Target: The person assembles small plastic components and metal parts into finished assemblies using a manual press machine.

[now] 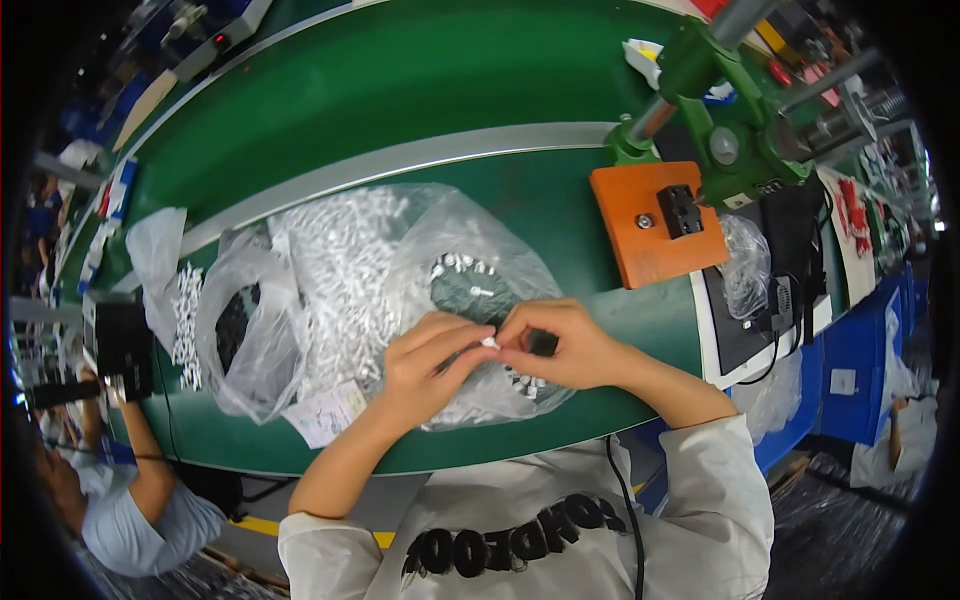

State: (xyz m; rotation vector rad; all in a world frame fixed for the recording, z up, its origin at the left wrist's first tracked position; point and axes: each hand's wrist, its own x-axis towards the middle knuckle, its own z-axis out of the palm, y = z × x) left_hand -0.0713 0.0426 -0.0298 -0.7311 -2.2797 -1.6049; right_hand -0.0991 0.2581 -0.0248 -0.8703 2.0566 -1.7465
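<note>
My left hand [428, 362] and my right hand [560, 343] meet over the table, thumbs and forefingers closed in a pinch. Between their fingertips is a small white part [489, 342], too small to make out in detail. Beneath and around my hands spreads a clear plastic bag [520, 265], its film crumpled. A heap of small white parts [345, 270] lies in the bag to the left of my hands. A few white and dark pieces [465, 263] sit just beyond my fingers, and others show near my right wrist.
A green press [725, 150] with an orange base plate [655, 225] stands at the right. Left of the heap are another clear bag [255, 370] with dark contents and a strip of white parts [187, 320]. A paper label [328, 412] lies near the front edge. A co-worker [140, 510] sits at left.
</note>
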